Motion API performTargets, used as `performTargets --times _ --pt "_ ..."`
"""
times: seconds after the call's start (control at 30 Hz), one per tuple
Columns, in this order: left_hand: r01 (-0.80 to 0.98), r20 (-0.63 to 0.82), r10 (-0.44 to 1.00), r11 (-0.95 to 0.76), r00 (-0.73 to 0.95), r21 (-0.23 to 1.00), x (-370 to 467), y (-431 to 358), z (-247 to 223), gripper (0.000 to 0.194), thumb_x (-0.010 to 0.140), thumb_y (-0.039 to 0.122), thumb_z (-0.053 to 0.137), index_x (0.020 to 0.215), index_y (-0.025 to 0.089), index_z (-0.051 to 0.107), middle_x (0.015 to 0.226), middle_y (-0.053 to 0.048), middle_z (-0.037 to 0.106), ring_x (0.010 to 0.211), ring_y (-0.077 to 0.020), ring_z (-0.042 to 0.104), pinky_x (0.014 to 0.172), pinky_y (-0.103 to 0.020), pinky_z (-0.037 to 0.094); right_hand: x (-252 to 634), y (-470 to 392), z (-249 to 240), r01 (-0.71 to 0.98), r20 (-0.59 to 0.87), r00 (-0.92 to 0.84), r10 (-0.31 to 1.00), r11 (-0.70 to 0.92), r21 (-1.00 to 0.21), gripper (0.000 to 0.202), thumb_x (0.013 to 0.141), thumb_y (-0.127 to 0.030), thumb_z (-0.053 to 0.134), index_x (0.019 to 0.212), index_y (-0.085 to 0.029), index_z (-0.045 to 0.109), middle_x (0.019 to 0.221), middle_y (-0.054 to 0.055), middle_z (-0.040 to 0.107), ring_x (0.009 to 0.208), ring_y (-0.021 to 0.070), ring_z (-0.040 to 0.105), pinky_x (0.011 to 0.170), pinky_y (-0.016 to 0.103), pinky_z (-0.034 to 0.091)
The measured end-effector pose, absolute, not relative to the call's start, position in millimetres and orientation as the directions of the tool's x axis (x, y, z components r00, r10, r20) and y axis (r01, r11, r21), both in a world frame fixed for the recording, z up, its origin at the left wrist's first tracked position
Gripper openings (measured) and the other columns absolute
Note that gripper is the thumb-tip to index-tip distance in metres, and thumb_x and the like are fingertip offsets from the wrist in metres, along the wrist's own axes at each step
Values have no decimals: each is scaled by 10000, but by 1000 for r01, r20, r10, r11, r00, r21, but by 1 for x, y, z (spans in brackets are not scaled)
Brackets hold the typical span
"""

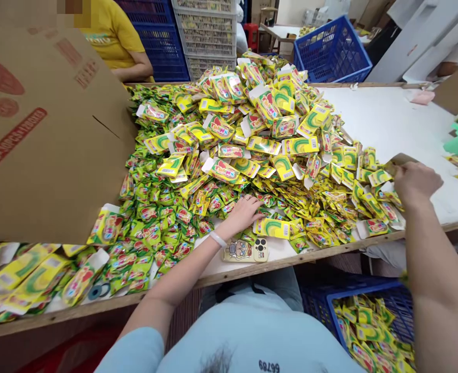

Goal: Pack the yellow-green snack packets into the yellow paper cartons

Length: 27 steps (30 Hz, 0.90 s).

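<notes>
Leaning over the white table (372,119), the person could, I'd say, start a slide: the tall heap of yellow cardboard boxes with white flaps (263,145) at the centre of the frame is loose and tilted every which way. The left hand (245,211) is lowered onto small green-and-yellow foil packets (147,212) at the foot of that heap; I can't tell whether its fingers pinch one. Dragging packets out from there might bring boxes down on the wrist.

Over at the right of the frame, the right hand (417,181) looks clenched around a flat brown piece (401,158), beside the heap's edge. A hard sweep with it could crease the open flaps or tip boxes over the wooden table edge (384,238), some perhaps missing the blue plastic crate (331,305) at lower right.

Below the left hand, a cream-cased phone (252,250) lies near the edge; a careless forearm might knock it off.
</notes>
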<state>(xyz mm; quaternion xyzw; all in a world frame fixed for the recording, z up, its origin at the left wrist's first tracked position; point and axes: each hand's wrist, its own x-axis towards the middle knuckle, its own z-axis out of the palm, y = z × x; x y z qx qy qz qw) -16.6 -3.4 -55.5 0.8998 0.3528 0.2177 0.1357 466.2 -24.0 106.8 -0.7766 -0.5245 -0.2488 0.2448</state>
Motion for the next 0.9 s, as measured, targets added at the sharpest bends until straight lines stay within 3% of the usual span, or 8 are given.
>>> performTargets --times 0.17,0.3,0.37,0.5,0.63,0.73,0.8,0.9 --pt "635 324 716 -699 619 330 -5 -11 -49 227 996 296 517 1134 162 638 1130 -113 620 1081 -255 551 923 -394 458 453 -4 116 965 732 260 630 -196 -175 726 917 -755 335 588 -162 593 963 234 633 908 344 685 638 485 374" --pt "593 350 702 -712 620 376 -21 -33 -52 245 974 162 480 1166 184 631 1173 -107 623 1119 -250 547 941 -402 467 355 -46 43 985 498 -107 860 160 -64 491 903 -680 524 820 -220 674 831 109 664 839 260 652 744 419 491" --pt "568 357 688 -724 631 391 -34 -36 -56 362 913 55 488 1222 194 615 1251 -103 618 1202 -249 521 1005 -417 445 304 -74 -4 951 350 -280 894 307 -24 434 785 -625 722 912 -212 681 867 99 674 845 271 620 755 398 491" --pt "605 344 719 -695 604 389 -41 -24 -62 398 939 63 455 1290 191 593 1260 -105 639 1189 -238 546 1006 -420 439 261 -105 -53 970 299 -240 924 239 40 230 936 -393 592 973 -169 625 1043 174 659 968 310 580 804 408 456" --pt "670 254 723 -690 642 273 -17 -8 -58 259 967 273 563 1179 149 647 1186 -134 654 1141 -284 564 962 -429 419 268 -101 -46 909 407 108 907 75 -409 317 917 -502 590 935 -186 610 798 88 658 742 250 597 689 361 474" --pt "721 235 758 -652 609 236 -1 -6 -52 169 891 286 683 957 131 675 1117 -150 657 1134 -312 550 967 -436 392 257 -97 -32 569 226 315 922 7 -822 425 823 -591 686 940 -186 631 771 48 679 634 195 601 594 313 495" --pt "726 269 798 -602 539 332 -1 -9 -50 130 887 266 688 932 146 665 1073 -127 677 1098 -296 567 961 -438 394 237 -97 -26 339 86 226 970 4 -941 429 818 -583 702 975 -185 672 921 77 719 776 204 673 677 321 552" --pt "605 292 854 -513 430 609 -10 -14 -44 103 928 267 635 967 176 663 957 -62 725 931 -236 631 909 -407 433 204 -91 -22 291 85 5 996 79 -953 405 808 -581 717 956 -204 731 1186 109 685 1184 254 620 976 388 525"
